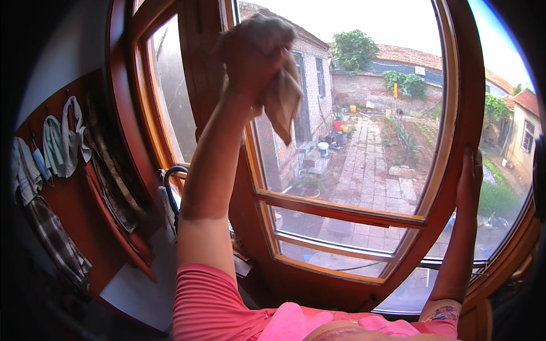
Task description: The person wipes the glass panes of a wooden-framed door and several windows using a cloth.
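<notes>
My left hand (256, 65) is raised high, its fingers closed round a crumpled, greyish-beige cloth (284, 105). A loose corner of the cloth hangs down in front of the upper glass pane (364, 142), near its upper left edge. The pane sits in a reddish-brown wooden window sash (341, 206), with a smaller glazed section below a crossbar. At the far right, my right hand (470, 176) grips the outer edge of the same sash, with some of its fingers hidden.
Left of the sash is another framed window (170, 85). Clothes (54, 145) hang on hooks along the left wall, and a dark curved handle (170, 173) stands near them. Through the glass show a paved path (364, 153), a brick building, buckets and plants.
</notes>
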### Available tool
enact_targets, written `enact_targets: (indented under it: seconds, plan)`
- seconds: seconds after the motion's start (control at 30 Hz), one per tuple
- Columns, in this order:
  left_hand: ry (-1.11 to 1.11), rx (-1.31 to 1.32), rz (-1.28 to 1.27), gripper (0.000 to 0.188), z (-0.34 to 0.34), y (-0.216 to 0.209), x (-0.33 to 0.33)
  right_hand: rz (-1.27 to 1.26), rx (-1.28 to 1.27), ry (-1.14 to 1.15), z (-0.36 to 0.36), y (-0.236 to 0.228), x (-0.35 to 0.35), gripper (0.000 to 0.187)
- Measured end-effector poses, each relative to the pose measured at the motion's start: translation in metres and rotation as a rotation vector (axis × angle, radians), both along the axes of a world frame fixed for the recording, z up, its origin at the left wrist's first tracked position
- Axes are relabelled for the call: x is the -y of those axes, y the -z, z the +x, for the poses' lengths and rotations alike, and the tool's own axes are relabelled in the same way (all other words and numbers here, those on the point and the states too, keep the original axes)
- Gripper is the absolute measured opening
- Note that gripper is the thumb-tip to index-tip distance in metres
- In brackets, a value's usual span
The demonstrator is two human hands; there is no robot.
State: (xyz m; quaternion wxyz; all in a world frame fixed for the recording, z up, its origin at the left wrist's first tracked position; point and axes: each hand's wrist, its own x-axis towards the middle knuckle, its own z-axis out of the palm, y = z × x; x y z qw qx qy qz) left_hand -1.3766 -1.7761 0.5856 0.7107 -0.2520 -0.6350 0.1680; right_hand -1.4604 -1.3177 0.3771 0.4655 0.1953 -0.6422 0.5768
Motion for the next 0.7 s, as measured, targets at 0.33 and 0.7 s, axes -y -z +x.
enact_targets:
  seconds: [0.33, 0.7]
  plan:
    - [0.245, 0.198, 0.106, 0.054, -0.009, -0.034, -0.005, -0.002, 0.031, 0.023, -0.001, 0.000, -0.001, 0.054]
    - [0.124, 0.174, -0.005, 0.088, -0.017, 0.008, -0.106, -0.005, 0.026, 0.011, -0.003, 0.002, -0.004, 0.050]
